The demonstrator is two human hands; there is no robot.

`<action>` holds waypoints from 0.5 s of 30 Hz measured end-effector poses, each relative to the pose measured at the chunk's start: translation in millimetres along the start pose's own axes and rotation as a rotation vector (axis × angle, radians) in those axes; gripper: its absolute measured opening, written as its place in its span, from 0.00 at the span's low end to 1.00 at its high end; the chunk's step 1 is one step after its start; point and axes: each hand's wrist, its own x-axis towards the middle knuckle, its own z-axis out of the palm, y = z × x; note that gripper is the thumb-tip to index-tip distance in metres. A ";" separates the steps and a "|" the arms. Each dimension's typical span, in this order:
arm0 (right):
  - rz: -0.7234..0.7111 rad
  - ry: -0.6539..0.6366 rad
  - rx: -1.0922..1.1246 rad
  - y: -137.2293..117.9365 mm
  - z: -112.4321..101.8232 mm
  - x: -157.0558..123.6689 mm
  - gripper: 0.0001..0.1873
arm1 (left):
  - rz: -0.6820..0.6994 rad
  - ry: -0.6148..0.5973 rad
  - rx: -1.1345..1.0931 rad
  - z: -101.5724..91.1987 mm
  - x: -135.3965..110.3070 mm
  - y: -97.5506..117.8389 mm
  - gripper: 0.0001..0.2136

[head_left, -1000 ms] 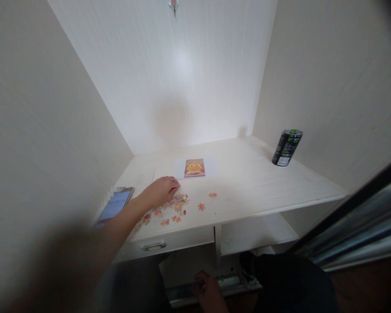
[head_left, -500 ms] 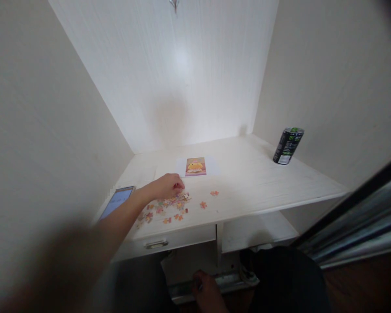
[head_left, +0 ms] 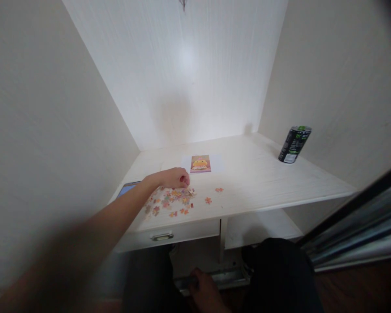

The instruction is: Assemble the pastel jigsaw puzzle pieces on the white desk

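My left hand (head_left: 176, 177) reaches over the white desk with its fingers curled inward, just above the far edge of a loose heap of small jigsaw puzzle pieces (head_left: 176, 198). Whether a piece is between those fingertips cannot be made out. Behind the fingers lies a small picture card (head_left: 200, 164) with a yellow cartoon figure, resting on a white sheet (head_left: 217, 163). Two pieces, one puzzle piece (head_left: 208, 200) and another piece (head_left: 219, 190), sit apart to the right. Below the desk, between the knees, my right hand (head_left: 204, 289) hangs in dim light, fingers bent; its contents are hidden.
A black drink can (head_left: 294, 144) stands at the right of the desk (head_left: 254, 174). At the left, a phone (head_left: 127, 188) lies partly behind my forearm. Under the top are a drawer with a metal handle (head_left: 162, 237) and an open shelf (head_left: 260, 226). Walls enclose three sides.
The whole view has shifted a little, so the desk items appear farther right. My left hand has drawn slightly up from the pieces, fingers still curled. My right hand stays low.
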 end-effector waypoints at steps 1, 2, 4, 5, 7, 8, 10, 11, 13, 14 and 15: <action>0.005 -0.001 -0.004 -1.7 1.7 -0.8 0.21 | -0.004 -0.002 -0.001 -0.3 -0.3 -0.7 0.09; 0.011 -0.002 -0.011 -3.1 3.9 -1.4 0.22 | -0.007 -0.001 -0.001 -0.9 -1.2 -0.9 0.09; 0.009 -0.009 -0.027 -4.1 9.6 -2.0 0.24 | -0.009 0.003 0.002 -2.4 -4.6 0.0 0.08; 0.005 -0.019 -0.034 -3.8 13.0 -1.9 0.25 | -0.005 0.004 0.004 -3.2 -6.8 0.9 0.08; -0.001 -0.041 -0.051 -1.7 19.9 -0.9 0.25 | 0.009 0.006 0.014 -4.3 -11.0 3.4 0.10; -0.003 -0.051 -0.060 -0.3 22.9 -0.2 0.25 | 0.018 0.009 0.022 -4.4 -12.6 4.5 0.12; -0.007 -0.068 -0.079 2.5 27.1 0.9 0.25 | 0.027 0.019 0.043 -3.6 -14.4 5.8 0.13; -0.010 -0.073 -0.088 3.6 28.1 1.2 0.25 | 0.026 0.026 0.055 -2.7 -14.4 5.7 0.12; -0.012 -0.068 -0.094 4.7 27.8 1.0 0.25 | 0.013 0.046 0.079 -0.4 -13.3 3.9 0.10; -0.010 -0.058 -0.090 4.8 26.9 0.6 0.25 | 0.003 0.056 0.089 0.8 -12.4 2.5 0.10; -0.003 -0.048 -0.080 4.5 25.7 0.1 0.25 | -0.008 0.066 0.097 1.9 -11.4 0.8 0.10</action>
